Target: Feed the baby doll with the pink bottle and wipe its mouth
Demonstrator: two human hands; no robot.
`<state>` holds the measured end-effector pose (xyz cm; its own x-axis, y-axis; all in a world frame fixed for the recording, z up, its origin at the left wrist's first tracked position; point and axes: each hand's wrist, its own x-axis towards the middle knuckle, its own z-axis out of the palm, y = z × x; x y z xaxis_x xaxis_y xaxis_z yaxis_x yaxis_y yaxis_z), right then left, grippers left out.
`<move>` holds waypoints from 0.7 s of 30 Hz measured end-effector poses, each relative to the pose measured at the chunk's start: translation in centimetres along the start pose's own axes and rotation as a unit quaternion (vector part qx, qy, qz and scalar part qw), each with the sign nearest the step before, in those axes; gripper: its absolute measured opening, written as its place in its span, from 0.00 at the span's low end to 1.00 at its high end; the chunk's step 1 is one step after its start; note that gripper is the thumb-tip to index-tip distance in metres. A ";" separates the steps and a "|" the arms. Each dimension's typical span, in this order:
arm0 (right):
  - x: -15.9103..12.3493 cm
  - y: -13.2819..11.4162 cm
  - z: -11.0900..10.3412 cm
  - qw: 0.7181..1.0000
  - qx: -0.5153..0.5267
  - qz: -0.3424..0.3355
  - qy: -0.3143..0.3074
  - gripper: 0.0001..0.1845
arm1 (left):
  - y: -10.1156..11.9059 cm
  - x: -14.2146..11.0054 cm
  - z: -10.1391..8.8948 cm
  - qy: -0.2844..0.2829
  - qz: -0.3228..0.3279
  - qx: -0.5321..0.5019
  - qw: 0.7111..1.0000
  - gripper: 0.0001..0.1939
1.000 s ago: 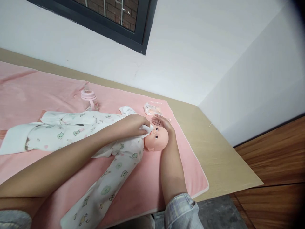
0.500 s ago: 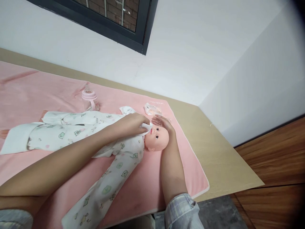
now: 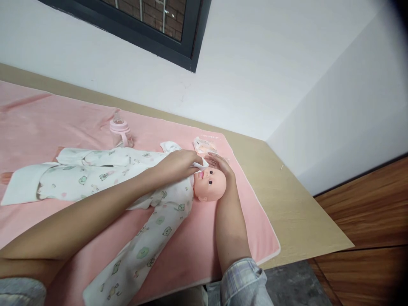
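A bald baby doll (image 3: 212, 187) lies on its back on a pink mat (image 3: 204, 246), dressed in white printed clothes (image 3: 168, 202). Between the fingers of my left hand (image 3: 181, 163) is a white cloth (image 3: 201, 165), its edge at the doll's far cheek, beside the mouth. My left forearm crosses over the doll's body. Around the top of the doll's head curves my right arm. My right hand (image 3: 221, 163) rests at the far side of the head, fingers stretched out and slightly apart; some fingertips are partly hidden by the cloth.
A pink-lidded baby bottle (image 3: 120, 132) with a handle stands on the mat beyond the doll's legs. A clear plastic packet (image 3: 205, 145) lies just past my hands. The tan tabletop (image 3: 280, 204) shows at right, with a white wall (image 3: 239, 85) behind.
My left hand has shifted the cloth slightly away from the doll's mouth toward its far cheek, so the mouth shows more. My right hand has hardly moved.
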<state>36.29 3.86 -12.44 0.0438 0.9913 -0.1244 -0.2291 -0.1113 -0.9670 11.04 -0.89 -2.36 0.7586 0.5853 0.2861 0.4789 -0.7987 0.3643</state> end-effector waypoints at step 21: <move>-0.3 0.1 0.5 1.000 -0.012 -0.019 0.001 0.11 | 0.2 0.1 0.6 0.002 0.013 -0.042 0.999 0.11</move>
<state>35.79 3.58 -12.43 0.0532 0.9948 -0.0869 -0.2034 -0.0744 -0.9763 11.47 -1.05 -2.76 0.7692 0.5645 0.2996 0.4198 -0.7998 0.4291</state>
